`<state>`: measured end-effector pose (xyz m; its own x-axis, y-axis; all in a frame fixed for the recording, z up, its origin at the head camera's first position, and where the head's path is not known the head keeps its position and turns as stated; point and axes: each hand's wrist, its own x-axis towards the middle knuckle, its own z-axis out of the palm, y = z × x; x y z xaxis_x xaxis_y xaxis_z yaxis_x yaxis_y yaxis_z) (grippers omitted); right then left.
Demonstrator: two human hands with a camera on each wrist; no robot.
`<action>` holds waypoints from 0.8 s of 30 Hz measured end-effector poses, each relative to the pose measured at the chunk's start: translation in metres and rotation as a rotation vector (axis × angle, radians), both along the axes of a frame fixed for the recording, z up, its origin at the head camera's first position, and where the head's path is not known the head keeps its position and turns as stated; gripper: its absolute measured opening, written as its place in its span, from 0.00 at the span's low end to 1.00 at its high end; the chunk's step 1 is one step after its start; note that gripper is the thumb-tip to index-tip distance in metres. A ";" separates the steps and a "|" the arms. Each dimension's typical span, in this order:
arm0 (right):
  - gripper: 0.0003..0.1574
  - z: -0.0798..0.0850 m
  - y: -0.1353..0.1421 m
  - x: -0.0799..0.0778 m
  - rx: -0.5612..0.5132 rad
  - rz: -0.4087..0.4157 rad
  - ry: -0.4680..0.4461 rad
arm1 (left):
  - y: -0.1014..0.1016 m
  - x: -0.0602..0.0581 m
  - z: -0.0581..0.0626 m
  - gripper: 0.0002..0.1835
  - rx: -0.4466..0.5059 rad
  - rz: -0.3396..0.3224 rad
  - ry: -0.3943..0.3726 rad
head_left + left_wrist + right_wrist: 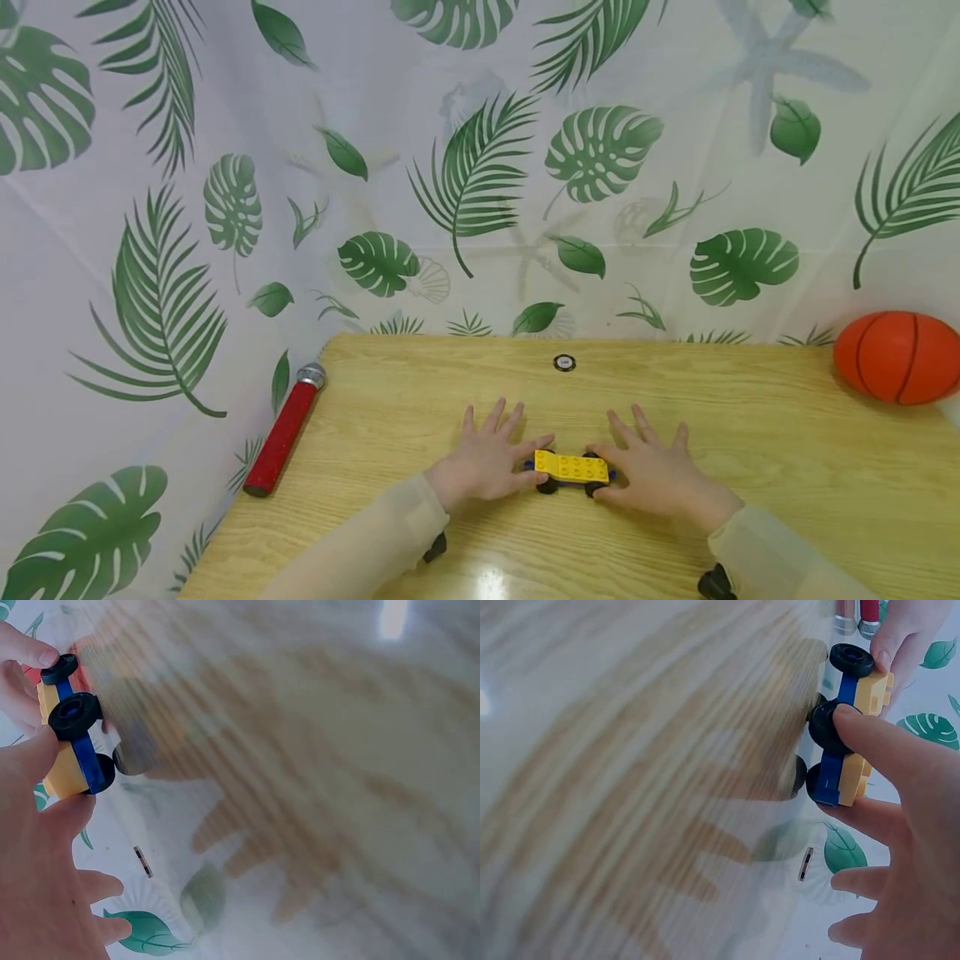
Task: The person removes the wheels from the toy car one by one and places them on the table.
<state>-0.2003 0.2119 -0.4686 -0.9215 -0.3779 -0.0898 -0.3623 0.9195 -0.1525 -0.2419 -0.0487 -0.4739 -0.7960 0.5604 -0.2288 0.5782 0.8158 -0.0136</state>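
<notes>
A toy car [572,467] with a yellow studded brick top, a blue base and black wheels is between my two hands, low over the wooden table. Whether all its wheels touch the table I cannot tell. My left hand [491,457] pinches one end between thumb and index finger, the other fingers spread. At the opposite end my right hand [658,473] pinches it the same way, its thumb [877,739] against a wheel. In the left wrist view the car's blue side [88,761] and a black wheel [75,716] show.
A red microphone [283,437] with a silver head lies along the table's left edge. Farther back is a small black-and-white round chip [565,362]. An orange ball with black lines [898,358] sits at the right. Leaf-printed cloth [480,283] hangs behind the wooden table [825,467].
</notes>
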 end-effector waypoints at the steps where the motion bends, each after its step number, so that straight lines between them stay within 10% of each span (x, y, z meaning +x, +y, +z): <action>1: 0.44 0.000 0.000 0.000 -0.010 0.003 -0.002 | -0.001 0.000 0.000 0.33 0.010 0.003 -0.004; 24: 0.43 0.032 0.004 -0.005 -0.263 -0.001 0.176 | -0.011 -0.008 0.028 0.34 0.381 0.022 -0.104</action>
